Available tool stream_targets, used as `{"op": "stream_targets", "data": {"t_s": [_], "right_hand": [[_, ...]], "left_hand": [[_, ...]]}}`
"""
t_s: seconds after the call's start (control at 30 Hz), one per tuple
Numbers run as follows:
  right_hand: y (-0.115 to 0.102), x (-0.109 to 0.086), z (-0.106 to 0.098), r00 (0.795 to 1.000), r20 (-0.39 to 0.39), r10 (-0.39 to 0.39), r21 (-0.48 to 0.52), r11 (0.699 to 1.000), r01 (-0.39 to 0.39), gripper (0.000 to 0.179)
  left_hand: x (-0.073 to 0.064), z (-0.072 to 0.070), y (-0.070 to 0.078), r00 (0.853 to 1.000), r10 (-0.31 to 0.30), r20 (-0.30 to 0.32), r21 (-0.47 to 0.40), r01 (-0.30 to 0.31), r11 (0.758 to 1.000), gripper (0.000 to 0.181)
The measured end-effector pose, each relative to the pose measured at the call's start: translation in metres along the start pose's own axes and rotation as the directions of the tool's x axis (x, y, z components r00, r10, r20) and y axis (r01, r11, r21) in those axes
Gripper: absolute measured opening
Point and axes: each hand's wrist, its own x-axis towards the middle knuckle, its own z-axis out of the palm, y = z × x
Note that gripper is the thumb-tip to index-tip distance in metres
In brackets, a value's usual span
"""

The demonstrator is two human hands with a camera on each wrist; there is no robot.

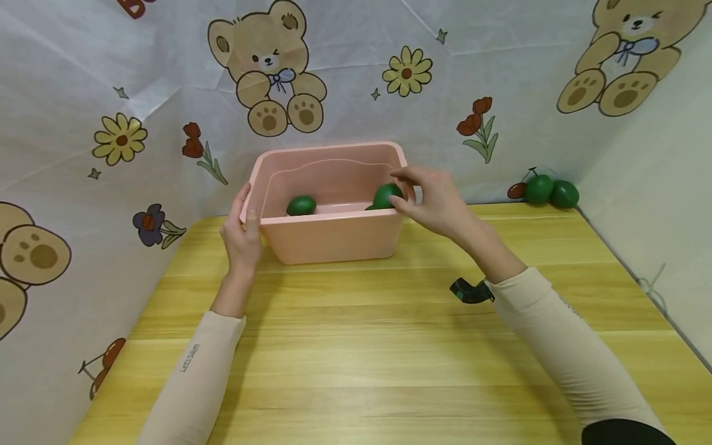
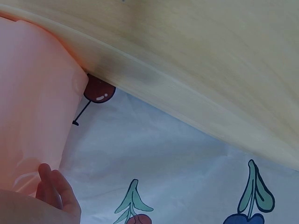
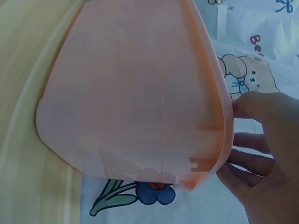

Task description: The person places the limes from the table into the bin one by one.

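A pink plastic bin [image 1: 339, 238] stands upright at the back of the table. My left hand [image 1: 242, 238] holds its left rim, thumb at the front corner and fingers along the outer side. At the right end my right hand [image 1: 436, 201] reaches over the rim, thumb and fingers curled about a smooth green oval fruit [image 1: 384, 195] just inside. Another green fruit [image 1: 301, 205] lies in the bin's left half, and a sliver of green shows low beside the held one. In the right wrist view the bin's wall [image 3: 131, 102] hides what the fingers [image 3: 252, 161] hold.
Two more green fruits [image 1: 539, 189] sit together at the table's back right corner. A small black curved piece [image 1: 470, 291] juts from the right wrist. Behind the wooden table [image 1: 345, 346] hangs a white cloth [image 1: 356, 117] printed with bears and flowers; a pale wall [image 1: 662, 204] borders the right side.
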Motion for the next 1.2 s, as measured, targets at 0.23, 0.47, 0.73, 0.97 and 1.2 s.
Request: {"op": "stream_targets", "data": {"t_s": [0.23,0.47,0.73,0.97,1.2], "right_hand": [[0.008,-0.005,-0.001,0.999,-0.034,0.009,0.021,1.000,-0.008,0.040],[0.026,-0.014,-0.005,0.986,-0.144,0.081,0.048,0.996,-0.075,0.037],[0.065,-0.030,-0.018,0.962,-0.201,0.184,0.040,0.983,-0.179,0.038],[0.105,-0.045,-0.028,0.924,-0.261,0.281,0.033,0.959,-0.282,0.034],[0.137,-0.066,-0.037,0.876,-0.248,0.413,0.052,0.909,-0.414,0.036]], "left_hand": [[0.000,0.001,-0.002,1.000,-0.006,0.005,0.013,0.006,1.000,0.059],[0.000,0.002,-0.001,1.000,-0.007,0.003,0.020,0.007,1.000,0.060],[0.001,0.003,-0.001,1.000,0.004,-0.002,0.018,-0.004,1.000,0.061],[0.001,0.003,-0.002,1.000,-0.001,-0.004,0.018,0.001,1.000,0.060],[0.001,0.001,-0.002,1.000,-0.011,-0.009,0.018,0.011,1.000,0.059]]}}
